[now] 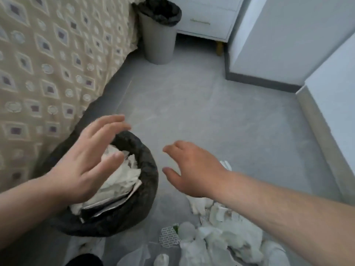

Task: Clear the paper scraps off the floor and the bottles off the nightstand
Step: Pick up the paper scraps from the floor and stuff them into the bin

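Head view, paper scraps: I see them heaped on the floor at bottom right, partly under my right forearm.
Near bin: black-lined, just left of the heap, stuffed with crumpled paper, standing against the bed cover.
Left hand: fingers straight and spread above the bin's paper, holding nothing.
Right hand: loosely open over bare floor beside the bin, empty.
Far bin: beside the white nightstand, well apart from me.

black bin liner, white scraps, beige diamond-patterned bedspread, seemingly grey floor
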Tool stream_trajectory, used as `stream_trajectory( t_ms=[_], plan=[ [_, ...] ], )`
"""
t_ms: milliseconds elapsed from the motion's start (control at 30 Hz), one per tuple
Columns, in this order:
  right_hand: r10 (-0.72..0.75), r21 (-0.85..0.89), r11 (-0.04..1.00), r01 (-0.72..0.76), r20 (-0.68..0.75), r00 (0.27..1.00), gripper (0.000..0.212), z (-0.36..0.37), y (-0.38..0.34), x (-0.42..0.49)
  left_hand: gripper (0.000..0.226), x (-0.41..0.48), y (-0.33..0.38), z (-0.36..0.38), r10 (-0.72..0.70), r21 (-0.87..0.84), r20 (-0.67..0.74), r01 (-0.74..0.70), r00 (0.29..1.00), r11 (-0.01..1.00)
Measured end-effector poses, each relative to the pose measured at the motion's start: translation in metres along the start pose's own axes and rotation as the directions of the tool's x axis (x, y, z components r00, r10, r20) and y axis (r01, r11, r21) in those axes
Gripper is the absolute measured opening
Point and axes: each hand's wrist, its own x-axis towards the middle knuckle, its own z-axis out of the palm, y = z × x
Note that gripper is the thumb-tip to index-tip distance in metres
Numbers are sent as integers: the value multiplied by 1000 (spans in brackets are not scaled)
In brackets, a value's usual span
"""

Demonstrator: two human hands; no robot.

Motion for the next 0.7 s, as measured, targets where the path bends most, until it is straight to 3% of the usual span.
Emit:
stream_trajectory(
  t_ms=[67, 133, 233, 333, 433, 500, 567, 700],
  plan=[
    [209, 37, 977, -211, 66, 976, 46, 4, 65, -32, 60, 22, 30, 35, 119, 39, 241, -132, 963, 990],
    [411, 49, 906, -420, 128, 902, 43, 20, 134, -64, 67, 42, 50, 84, 170, 105, 462, -243, 871, 964],
    [591, 34, 789, -613, 227, 774, 37, 54, 219, -110, 79, 71, 60, 172, 22, 247, 689, -263, 724, 933],
    [659, 9, 716, -699, 324, 679, 39, 87, 271, -136, 73, 109, 43, 261, -111, 307, 641, -122, 759, 944],
    [672, 14, 692, -722, 355, 650, 52, 115, 299, -140, 82, 141, 13, 329, -245, 337, 570, 48, 785, 940],
    [680, 54, 667, -743, 364, 637, 71, 130, 306, -133, 93, 152, -3, 358, -325, 404, 576, 85, 750, 911],
    [686, 150, 622, -768, 369, 627, 88, 141, 309, -120, 106, 160, -14, 378, -363, 492, 605, 25, 709, 870],
    [627, 224, 609, -760, 451, 635, 104, 159, 294, -98, 117, 159, -27, 400, -447, 515, 692, 47, 567, 856]
  ],
)
